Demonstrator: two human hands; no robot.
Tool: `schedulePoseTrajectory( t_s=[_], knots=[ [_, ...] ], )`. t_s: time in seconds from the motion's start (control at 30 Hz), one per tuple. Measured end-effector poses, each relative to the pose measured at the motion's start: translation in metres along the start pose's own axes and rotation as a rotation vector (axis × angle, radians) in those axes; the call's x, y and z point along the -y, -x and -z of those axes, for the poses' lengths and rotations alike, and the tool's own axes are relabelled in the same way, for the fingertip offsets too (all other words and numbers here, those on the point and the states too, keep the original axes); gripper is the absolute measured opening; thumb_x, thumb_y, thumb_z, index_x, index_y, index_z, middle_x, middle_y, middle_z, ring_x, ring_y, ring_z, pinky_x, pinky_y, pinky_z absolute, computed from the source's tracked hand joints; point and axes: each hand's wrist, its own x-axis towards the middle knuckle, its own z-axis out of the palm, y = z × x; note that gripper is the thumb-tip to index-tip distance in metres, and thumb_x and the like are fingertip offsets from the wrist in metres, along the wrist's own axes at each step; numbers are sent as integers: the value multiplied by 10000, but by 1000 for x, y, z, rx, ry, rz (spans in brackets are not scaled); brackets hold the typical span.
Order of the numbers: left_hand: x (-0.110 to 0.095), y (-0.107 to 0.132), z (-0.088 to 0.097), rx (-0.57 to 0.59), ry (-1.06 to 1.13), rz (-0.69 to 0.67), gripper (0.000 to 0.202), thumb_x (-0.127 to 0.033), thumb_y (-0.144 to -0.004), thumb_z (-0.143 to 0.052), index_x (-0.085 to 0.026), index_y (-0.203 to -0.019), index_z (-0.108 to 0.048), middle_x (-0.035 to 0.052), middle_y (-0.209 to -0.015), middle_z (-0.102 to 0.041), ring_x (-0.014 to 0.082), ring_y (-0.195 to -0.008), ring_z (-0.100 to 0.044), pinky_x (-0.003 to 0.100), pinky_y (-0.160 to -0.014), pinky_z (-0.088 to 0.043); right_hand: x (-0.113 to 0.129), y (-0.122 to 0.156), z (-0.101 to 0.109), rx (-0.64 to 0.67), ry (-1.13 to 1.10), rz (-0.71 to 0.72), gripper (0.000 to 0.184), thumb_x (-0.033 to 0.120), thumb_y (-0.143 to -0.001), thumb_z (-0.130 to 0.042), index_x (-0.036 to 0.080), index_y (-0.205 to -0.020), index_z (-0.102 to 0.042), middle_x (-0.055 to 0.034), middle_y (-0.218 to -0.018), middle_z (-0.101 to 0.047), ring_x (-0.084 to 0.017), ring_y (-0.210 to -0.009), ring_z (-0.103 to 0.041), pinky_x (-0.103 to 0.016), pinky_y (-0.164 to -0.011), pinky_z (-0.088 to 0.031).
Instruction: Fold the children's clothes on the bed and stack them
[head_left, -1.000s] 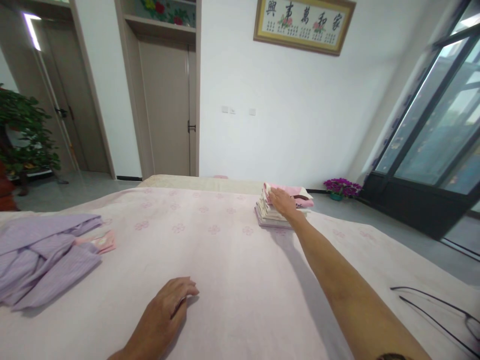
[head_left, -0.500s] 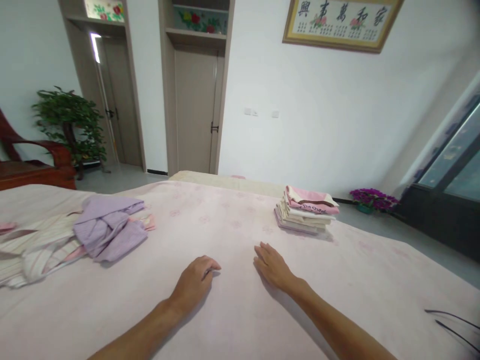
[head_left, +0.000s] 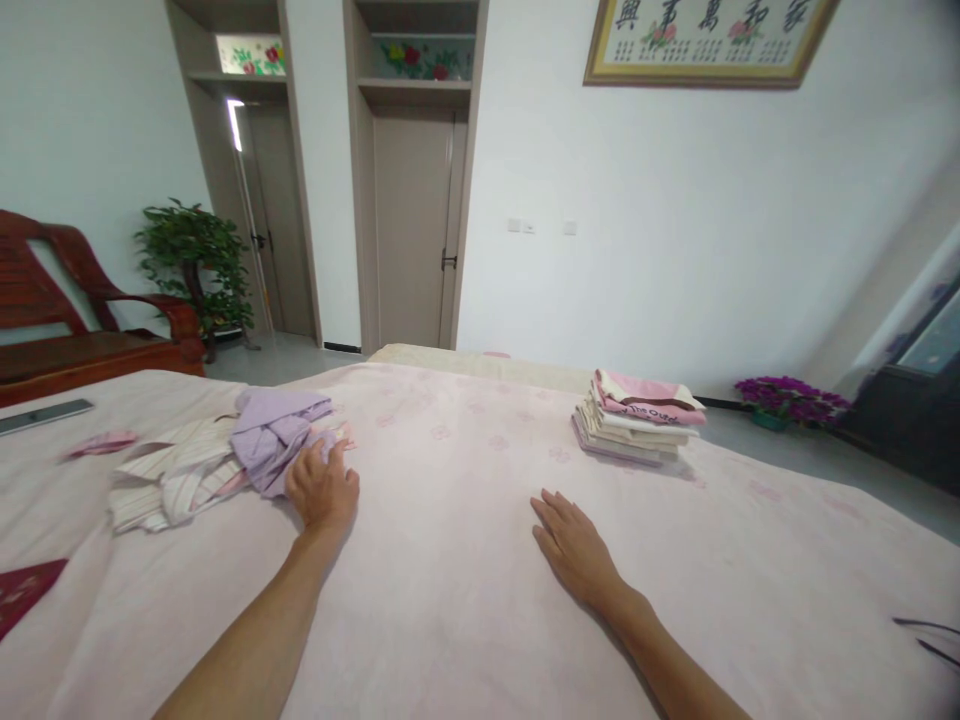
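My left hand (head_left: 322, 487) reaches over the right edge of a crumpled purple garment (head_left: 271, 428). Its fingers rest on the cloth, slightly bent, with the thumb apart. Cream striped clothing (head_left: 184, 475) lies in a loose heap just left of that garment, and bits of pink cloth show at the edges. My right hand (head_left: 574, 545) lies palm down on the pale pink bedsheet (head_left: 450, 590), fingers extended, holding nothing. Beyond it stands a neat stack of folded clothes (head_left: 637, 425), topped by a pink piece with dark lettering.
A phone (head_left: 45, 415) lies at the far left of the bed, a dark red item (head_left: 28, 590) at the near left. Thin dark glasses temples (head_left: 930, 635) show at the right edge. Beyond are a wooden chair (head_left: 97, 310), a potted plant (head_left: 196, 265) and purple flowers (head_left: 791, 400).
My left hand has moved left and forward from the bare sheet onto the purple garment. My right hand stays on the sheet. The view has turned left, bringing the phone and red item in.
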Motion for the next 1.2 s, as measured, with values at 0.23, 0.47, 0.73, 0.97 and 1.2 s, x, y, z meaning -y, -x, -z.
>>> schedulePoseTrajectory(
  t_s=[0.23,0.47,0.73,0.97,1.2],
  knots=[
    [53,-19,-6,164,-31,337,436,-301,-857,-571,-206,-1282,-587,204,-1382,-472,419,-1249,-452,566,-964,-404,-1,3,1,-67,31,55,476,361,-964,-411,178,-1373,-573,-100,-1477,-495,-252,-1402,-394,-443,-1179,-271],
    [56,-32,-8,125,263,369,422,-336,-919,-440,-120,-1258,-566,176,-1113,-644,322,-1023,-613,488,-893,-494,-1,3,5,-116,-18,63,434,336,-950,-444,189,-1319,-618,-100,-1422,-553,-242,-1350,-463,-424,-1155,-323],
    [-55,24,15,587,1064,-145,401,-424,-894,-503,-175,-1182,-629,105,-1085,-678,235,-978,-635,366,-849,-530,-10,0,0,-142,-165,21,417,307,-908,-495,199,-1283,-640,-99,-1400,-573,-245,-1331,-477,-444,-1145,-316],
    [-71,54,14,519,788,-614,302,-333,-948,-465,-221,-1116,-689,92,-1128,-699,229,-1088,-615,406,-1015,-447,-13,1,9,-173,-381,-48,391,235,-882,-471,212,-1217,-672,-103,-1223,-676,-239,-1147,-595,-397,-1038,-406],
    [-37,37,-8,141,155,-436,451,-263,-869,-572,-174,-1310,-572,141,-1334,-567,297,-1249,-484,435,-1056,-376,-14,-1,8,-205,-478,-100,376,317,-917,-449,213,-1189,-686,-94,-1179,-691,-235,-1116,-604,-389,-1023,-415]
  ],
)
